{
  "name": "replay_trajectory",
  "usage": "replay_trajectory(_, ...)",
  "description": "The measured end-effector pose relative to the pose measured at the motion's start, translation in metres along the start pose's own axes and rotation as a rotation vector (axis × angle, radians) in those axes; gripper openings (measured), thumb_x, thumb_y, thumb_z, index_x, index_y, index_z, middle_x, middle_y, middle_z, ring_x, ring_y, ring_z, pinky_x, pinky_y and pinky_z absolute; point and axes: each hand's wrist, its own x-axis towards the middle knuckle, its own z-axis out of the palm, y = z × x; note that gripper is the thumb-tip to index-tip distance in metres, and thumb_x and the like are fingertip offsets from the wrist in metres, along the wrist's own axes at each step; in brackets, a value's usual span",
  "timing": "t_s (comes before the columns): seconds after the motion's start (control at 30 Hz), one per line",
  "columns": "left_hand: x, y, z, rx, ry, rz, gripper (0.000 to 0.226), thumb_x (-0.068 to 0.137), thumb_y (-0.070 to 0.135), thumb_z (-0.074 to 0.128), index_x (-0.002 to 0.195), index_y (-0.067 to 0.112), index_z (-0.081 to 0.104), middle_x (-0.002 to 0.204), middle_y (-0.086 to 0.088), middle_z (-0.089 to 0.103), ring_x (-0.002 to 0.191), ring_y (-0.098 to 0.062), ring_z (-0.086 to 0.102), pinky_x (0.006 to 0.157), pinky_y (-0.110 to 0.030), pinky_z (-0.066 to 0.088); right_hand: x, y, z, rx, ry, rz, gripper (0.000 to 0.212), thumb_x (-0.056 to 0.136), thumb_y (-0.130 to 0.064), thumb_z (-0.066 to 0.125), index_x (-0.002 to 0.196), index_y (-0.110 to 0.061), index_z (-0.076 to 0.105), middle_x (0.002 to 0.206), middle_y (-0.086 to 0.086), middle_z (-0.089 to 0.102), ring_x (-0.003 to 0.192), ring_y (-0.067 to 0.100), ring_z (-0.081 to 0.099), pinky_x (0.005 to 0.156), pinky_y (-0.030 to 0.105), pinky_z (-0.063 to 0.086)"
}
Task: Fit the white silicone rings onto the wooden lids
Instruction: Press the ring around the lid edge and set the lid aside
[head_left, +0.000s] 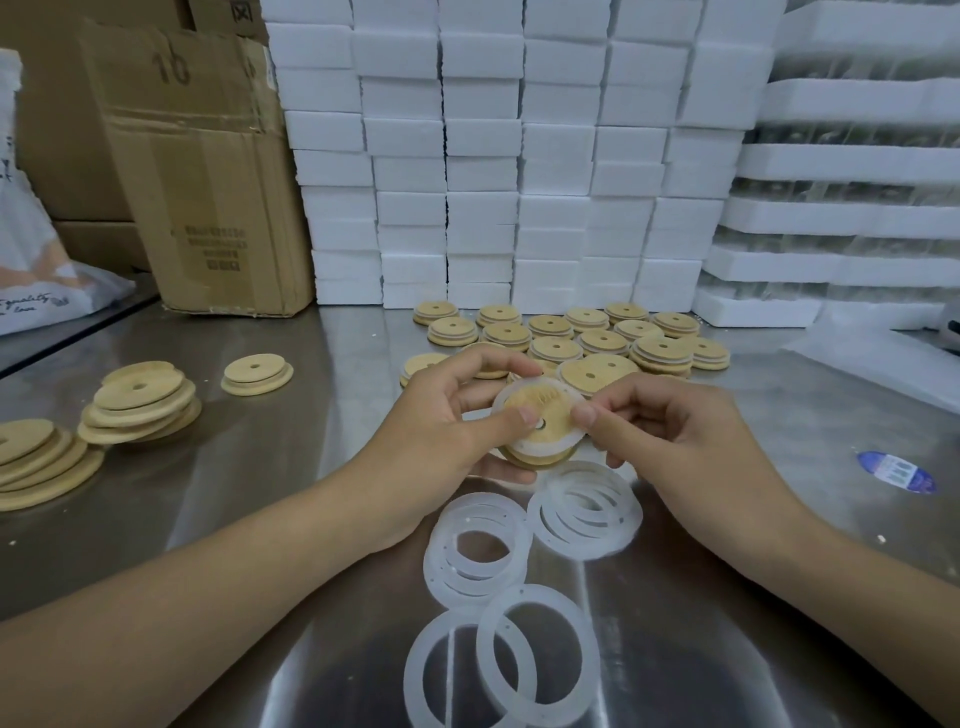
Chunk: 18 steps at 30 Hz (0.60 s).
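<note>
1. Your left hand (441, 441) is curled round the wooden lid (543, 410). The thumb presses its top face beside the centre hole, and the fingers cup it from the far side and underneath.
2. Your right hand (670, 441) pinches the lid's right edge, thumb on top and fingers curled below. Both hands are grasping; neither is relaxed.
3. The lid is held just above the steel table (311, 467) and tilted toward you, with a white silicone ring (540, 448) round its raised step. The ring looks nearly seated. I cannot tell whether it lies flush all round, because your thumbs cover part of it.
4. Just below your hands, loose rings (582, 514) lie in overlapping heaps on the table, waiting to be fitted.
5. Beyond your hands, rows of lids (602, 340) sit in short stacks. White edges show on several, so I judge these done.
6. Well to your left, bare lids (140, 405) lie in slumped stacks with no white on them, so they are likely the work left.
7. By my reading you are roughly midway. Press this ring down all round, then set the lid with the finished rows.
</note>
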Motion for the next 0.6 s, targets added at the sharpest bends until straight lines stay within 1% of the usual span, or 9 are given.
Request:
replay_trajectory(0.07,-0.0001,-0.0001,0.0005,-0.013,0.002,-0.004,0.024,0.099,0.005,0.071,0.121,0.013,0.067,0.116,-0.012,0.080,0.095,-0.027,0.076,0.076,-0.048,0.069,-0.0002,-0.0005,-0.0002,-0.002,-0.019,0.007,0.016,0.090,-0.035,0.076,0.081,-0.021,0.077,0.073,-0.003,0.070,0.069,0.011,0.062,0.061,0.011,0.046)
replay_trajectory(0.13,0.0005,0.0004,-0.0002,-0.047,0.016,-0.019,0.023,0.098,0.005,0.071,0.119,0.014,0.068,0.117,-0.013,0.080,0.096,-0.026,0.076,0.076,-0.048,0.068,0.0004,-0.0015,0.0005,0.007,-0.038,0.015,0.017,0.091,-0.034,0.074,0.082,-0.020,0.077,0.070,-0.006,0.068,0.069,0.008,0.061,0.060,0.011,0.045)
replay_trajectory(0.23,0.0023,0.0020,-0.0021,-0.153,0.055,-0.060,0.023,0.098,0.005,0.071,0.120,0.014,0.071,0.119,-0.017,0.079,0.092,-0.030,0.075,0.074,-0.046,0.067,0.0016,-0.0036,0.0019,0.002,-0.073,0.012,0.019,0.092,-0.034,0.070,0.084,-0.017,0.075,0.067,-0.010,0.065,0.067,0.005,0.059,0.059,0.009,0.044)
replay_trajectory(0.3,0.0022,0.0019,-0.0036,-0.191,0.061,-0.068,0.024,0.096,0.007,0.072,0.119,0.014,0.072,0.118,-0.018,0.078,0.090,-0.031,0.075,0.074,-0.044,0.067,0.0024,-0.0048,0.0029,0.008,-0.083,0.020,0.017,0.093,-0.030,0.071,0.084,-0.017,0.075,0.066,-0.010,0.065,0.065,0.002,0.058,0.058,0.007,0.043)
replay_trajectory(0.37,0.0018,0.0009,-0.0046,-0.182,0.037,-0.059,0.028,0.093,0.011,0.074,0.120,0.014,0.071,0.119,-0.018,0.078,0.092,-0.031,0.076,0.076,-0.046,0.067,0.0018,-0.0053,0.0034,0.010,-0.074,0.036,0.016,0.093,-0.030,0.073,0.082,-0.019,0.076,0.066,-0.008,0.065,0.064,0.003,0.058,0.058,0.008,0.044)
replay_trajectory(0.5,0.0027,0.0001,-0.0045,-0.175,0.002,-0.051,0.035,0.087,0.016,0.077,0.122,0.015,0.069,0.121,-0.017,0.078,0.095,-0.030,0.078,0.080,-0.047,0.067,-0.0010,-0.0066,0.0027,-0.009,-0.055,0.067,0.018,0.092,-0.036,0.074,0.079,-0.023,0.077,0.068,-0.003,0.069,0.065,0.005,0.060,0.059,0.011,0.045)
replay_trajectory(0.6,0.0029,-0.0002,-0.0042,-0.178,0.011,-0.049,0.034,0.089,0.015,0.076,0.122,0.015,0.069,0.122,-0.018,0.077,0.095,-0.031,0.077,0.081,-0.048,0.066,-0.0010,-0.0080,0.0031,-0.008,-0.054,0.089,0.017,0.092,-0.032,0.078,0.080,-0.020,0.078,0.073,0.008,0.071,0.067,0.010,0.061,0.059,0.013,0.047)
